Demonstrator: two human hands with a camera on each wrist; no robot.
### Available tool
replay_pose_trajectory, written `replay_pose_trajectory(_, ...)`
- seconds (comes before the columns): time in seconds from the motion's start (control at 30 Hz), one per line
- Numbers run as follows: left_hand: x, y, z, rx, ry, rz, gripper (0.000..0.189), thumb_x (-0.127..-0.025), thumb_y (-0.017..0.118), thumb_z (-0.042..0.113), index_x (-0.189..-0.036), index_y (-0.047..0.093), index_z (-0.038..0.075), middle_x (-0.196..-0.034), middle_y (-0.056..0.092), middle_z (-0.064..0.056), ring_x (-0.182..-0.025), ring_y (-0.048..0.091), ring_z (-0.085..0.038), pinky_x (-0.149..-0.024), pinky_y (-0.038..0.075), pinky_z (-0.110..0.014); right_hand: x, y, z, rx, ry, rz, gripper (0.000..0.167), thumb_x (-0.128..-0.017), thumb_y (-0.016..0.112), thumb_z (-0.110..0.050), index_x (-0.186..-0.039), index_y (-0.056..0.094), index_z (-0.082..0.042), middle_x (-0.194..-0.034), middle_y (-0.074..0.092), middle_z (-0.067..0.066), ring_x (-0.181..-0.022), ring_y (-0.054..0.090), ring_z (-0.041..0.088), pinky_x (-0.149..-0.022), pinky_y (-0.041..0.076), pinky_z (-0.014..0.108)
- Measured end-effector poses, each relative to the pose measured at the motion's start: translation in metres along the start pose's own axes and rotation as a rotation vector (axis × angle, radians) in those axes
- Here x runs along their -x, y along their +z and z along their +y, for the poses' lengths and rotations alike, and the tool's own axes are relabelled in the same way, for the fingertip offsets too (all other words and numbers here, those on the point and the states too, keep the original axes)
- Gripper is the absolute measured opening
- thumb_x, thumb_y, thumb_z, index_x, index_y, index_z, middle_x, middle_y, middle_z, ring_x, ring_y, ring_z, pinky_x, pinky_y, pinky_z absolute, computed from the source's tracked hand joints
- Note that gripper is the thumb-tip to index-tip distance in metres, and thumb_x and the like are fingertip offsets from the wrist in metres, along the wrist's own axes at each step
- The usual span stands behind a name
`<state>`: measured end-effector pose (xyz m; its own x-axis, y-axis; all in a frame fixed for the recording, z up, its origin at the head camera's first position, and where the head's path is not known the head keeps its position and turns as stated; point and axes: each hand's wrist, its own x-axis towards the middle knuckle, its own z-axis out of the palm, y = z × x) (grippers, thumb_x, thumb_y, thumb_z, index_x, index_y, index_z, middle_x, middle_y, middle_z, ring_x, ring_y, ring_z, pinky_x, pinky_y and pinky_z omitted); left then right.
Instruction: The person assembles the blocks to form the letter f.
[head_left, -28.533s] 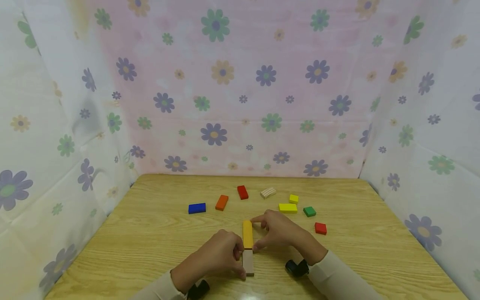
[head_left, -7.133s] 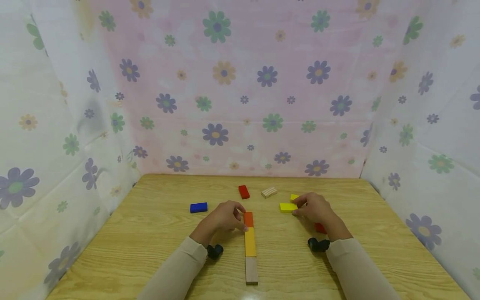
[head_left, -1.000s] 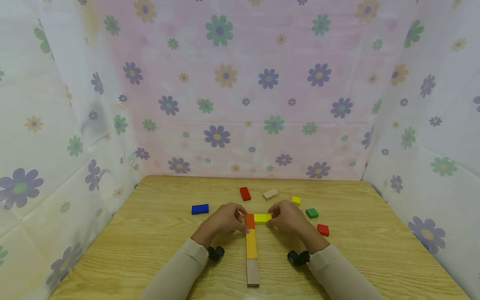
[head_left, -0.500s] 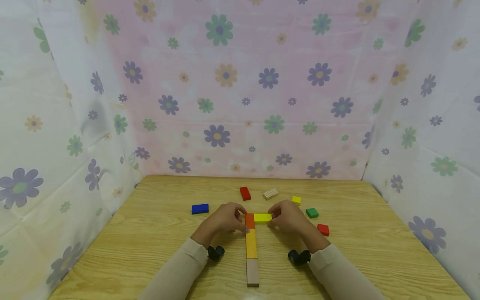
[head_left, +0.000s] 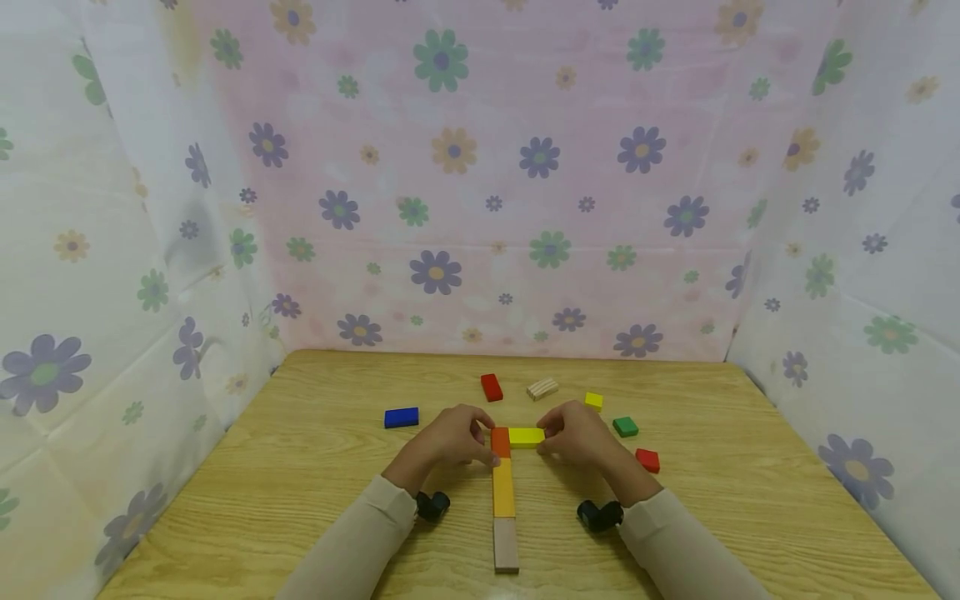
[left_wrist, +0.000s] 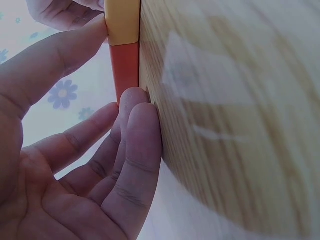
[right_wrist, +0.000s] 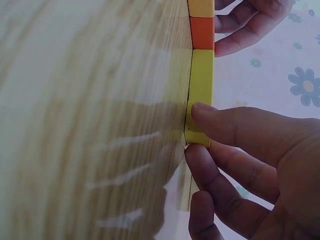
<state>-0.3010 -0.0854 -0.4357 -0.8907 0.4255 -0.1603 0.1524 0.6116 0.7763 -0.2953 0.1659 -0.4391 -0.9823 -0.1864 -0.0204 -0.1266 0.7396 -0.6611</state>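
"What's the right hand [head_left: 576, 433] doing?"
"Pinching the yellow block [head_left: 525, 438] by its right end; its left end touches the orange block [head_left: 500, 443]."
"And the left hand [head_left: 448, 437]?"
"Curled round the orange block's far end, thumb on the amber block [head_left: 503, 492]."
"Beyond?"
"A plain block [head_left: 506, 546] ends the row on the counter [head_left: 300, 525]."

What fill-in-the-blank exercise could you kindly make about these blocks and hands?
1. The right hand pinches a long block coloured ____.
2. The orange block is touched by the ____ hand.
3. Between the small yellow block and the small red block lies a small block coloured ____.
4. The block farthest left on the table is coloured ____.
Missing words: yellow; left; green; blue.
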Motion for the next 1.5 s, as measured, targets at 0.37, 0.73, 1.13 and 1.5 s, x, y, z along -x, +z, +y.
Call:
replay_pose_trajectory(0.37,0.001,0.000,0.000,0.014,0.001,-0.005,0.057,-0.079,0.092,0.022,-0.127,0.066,0.008,-0.093,0.065,-0.007,-0.069,0.060,-0.020,-0.063,0.055,-0.032,-0.001,0.000,0.001,-0.001,-0.003,0.003,0.030,-0.080,0.090,-0.014,-0.109,0.080,-0.012,-0.094,0.071,-0.001,-0.085,0.062,0.015,-0.079,0.055,0.034)
replay_pose_trajectory(0.73,0.002,-0.012,-0.003,-0.044,0.006,0.054,0.060,-0.078,0.093,0.029,-0.128,0.067,0.009,-0.099,0.065,-0.003,-0.086,0.062,-0.023,-0.074,0.057,-0.037,0.001,0.000,0.001,0.002,0.006,0.003,0.029,-0.080,0.090,-0.015,-0.108,0.080,-0.013,-0.095,0.070,-0.001,-0.087,0.061,0.016,-0.080,0.055,0.035)
replay_pose_trajectory(1.13,0.012,-0.047,-0.008,-0.067,0.067,0.149,0.052,-0.084,0.087,0.027,-0.131,0.069,0.011,-0.113,0.070,-0.011,-0.100,0.064,-0.025,-0.086,0.057,-0.045,0.001,0.000,0.002,-0.004,-0.004,0.006,0.028,-0.081,0.089,-0.014,-0.107,0.080,-0.013,-0.093,0.070,-0.001,-0.086,0.061,0.016,-0.079,0.055,0.034)
replay_pose_trajectory(1.5,0.021,-0.076,-0.025,0.010,0.043,0.248,0.039,-0.087,0.085,0.018,-0.124,0.073,0.016,-0.122,0.068,-0.017,-0.101,0.066,-0.022,-0.081,0.059,-0.041,0.000,0.000,0.003,-0.007,-0.011,0.004,0.029,-0.080,0.089,-0.013,-0.107,0.080,-0.012,-0.093,0.071,-0.001,-0.085,0.062,0.015,-0.078,0.055,0.033)
